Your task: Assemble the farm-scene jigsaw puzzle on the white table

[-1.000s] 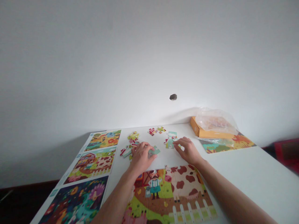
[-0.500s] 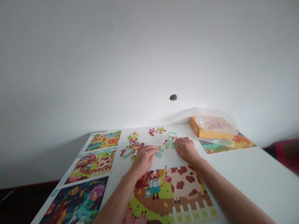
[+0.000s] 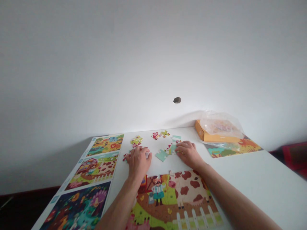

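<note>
A partly joined farm puzzle (image 3: pixel 168 201) with a farmer, a cow and a fence lies between my forearms. My left hand (image 3: pixel 139 161) rests over a cluster of loose pieces at the left, its fingers apart, covering part of them. My right hand (image 3: pixel 190 154) lies with its fingertips at the edge of a pale green piece (image 3: pixel 173 149); whether it grips anything is not clear. Another pale green piece (image 3: pixel 161 155) lies flat between the hands. Beyond them are a red barn piece (image 3: pixel 156 135) and yellow-green pieces (image 3: pixel 136 140).
Three picture sheets, including a farm picture (image 3: pixel 94 169), line the left side of the white table (image 3: pixel 259 185). An orange box (image 3: pixel 216 135) under a clear plastic bag (image 3: pixel 222 123) stands at the back right, by a colourful sheet (image 3: pixel 249 147). A wall rises behind.
My left hand has moved left, off the pale green piece, onto the left cluster. That piece now lies uncovered, slightly further left. My right hand has shifted slightly left.
</note>
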A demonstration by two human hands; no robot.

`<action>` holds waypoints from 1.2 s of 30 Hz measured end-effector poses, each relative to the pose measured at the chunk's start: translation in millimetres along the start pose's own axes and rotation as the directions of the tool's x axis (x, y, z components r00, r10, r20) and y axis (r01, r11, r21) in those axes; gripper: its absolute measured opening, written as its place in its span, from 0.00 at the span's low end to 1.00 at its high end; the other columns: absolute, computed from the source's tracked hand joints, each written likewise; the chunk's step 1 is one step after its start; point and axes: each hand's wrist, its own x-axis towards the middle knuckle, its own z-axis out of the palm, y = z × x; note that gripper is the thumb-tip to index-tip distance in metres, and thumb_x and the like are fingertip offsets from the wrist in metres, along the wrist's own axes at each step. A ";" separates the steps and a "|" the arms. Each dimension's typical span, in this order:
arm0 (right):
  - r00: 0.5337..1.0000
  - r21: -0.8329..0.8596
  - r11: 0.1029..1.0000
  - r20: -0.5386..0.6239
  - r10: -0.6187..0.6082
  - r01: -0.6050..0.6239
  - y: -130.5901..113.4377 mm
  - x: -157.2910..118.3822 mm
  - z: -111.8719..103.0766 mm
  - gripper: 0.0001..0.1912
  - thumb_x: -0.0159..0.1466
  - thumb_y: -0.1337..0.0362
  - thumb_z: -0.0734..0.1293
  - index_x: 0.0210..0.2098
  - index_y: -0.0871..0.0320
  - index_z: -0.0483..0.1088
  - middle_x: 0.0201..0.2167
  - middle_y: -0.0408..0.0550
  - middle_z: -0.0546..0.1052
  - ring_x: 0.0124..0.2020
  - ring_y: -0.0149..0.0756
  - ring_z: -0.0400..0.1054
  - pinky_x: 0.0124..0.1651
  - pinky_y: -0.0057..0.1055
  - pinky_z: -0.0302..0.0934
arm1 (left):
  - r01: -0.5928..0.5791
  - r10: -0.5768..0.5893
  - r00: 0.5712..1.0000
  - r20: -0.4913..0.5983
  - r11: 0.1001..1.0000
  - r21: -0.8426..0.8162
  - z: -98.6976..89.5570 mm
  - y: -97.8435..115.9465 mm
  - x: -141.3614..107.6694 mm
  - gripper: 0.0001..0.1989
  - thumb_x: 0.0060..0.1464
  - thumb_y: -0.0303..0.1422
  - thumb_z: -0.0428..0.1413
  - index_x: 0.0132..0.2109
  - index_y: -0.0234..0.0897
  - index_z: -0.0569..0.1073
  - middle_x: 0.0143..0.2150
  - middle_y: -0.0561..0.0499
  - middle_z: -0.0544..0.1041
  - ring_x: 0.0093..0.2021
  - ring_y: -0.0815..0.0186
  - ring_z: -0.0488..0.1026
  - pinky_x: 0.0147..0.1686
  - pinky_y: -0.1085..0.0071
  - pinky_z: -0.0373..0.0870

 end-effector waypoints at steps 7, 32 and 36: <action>0.999 0.009 1.000 -0.029 0.026 -0.026 4.3 5.6 3.7 0.09 0.62 0.65 0.68 0.43 0.49 0.75 0.47 0.45 0.77 0.51 0.45 0.62 0.51 0.43 0.53 | -0.005 0.002 1.000 -0.014 0.986 -0.167 11.6 -9.0 2.7 0.20 0.46 0.19 0.50 0.45 0.38 0.73 0.42 0.46 0.73 0.46 0.59 0.70 0.46 0.64 0.66; 0.998 0.059 0.998 -0.065 -0.015 0.019 -0.6 0.8 1.3 0.10 0.63 0.68 0.64 0.40 0.50 0.76 0.44 0.47 0.78 0.49 0.44 0.63 0.49 0.41 0.55 | 0.106 -0.176 0.984 -0.038 0.735 -0.669 24.0 -37.1 13.7 0.22 0.42 0.17 0.44 0.41 0.36 0.75 0.39 0.50 0.79 0.38 0.66 0.77 0.38 0.72 0.74; 0.998 0.066 0.998 -0.069 -0.015 0.019 0.4 0.8 2.2 0.10 0.63 0.68 0.64 0.39 0.50 0.76 0.44 0.47 0.78 0.49 0.43 0.64 0.49 0.40 0.55 | 0.064 -0.143 0.980 -0.141 0.887 -0.457 17.8 -36.0 12.3 0.25 0.39 0.17 0.46 0.42 0.38 0.76 0.44 0.49 0.77 0.47 0.62 0.73 0.49 0.67 0.70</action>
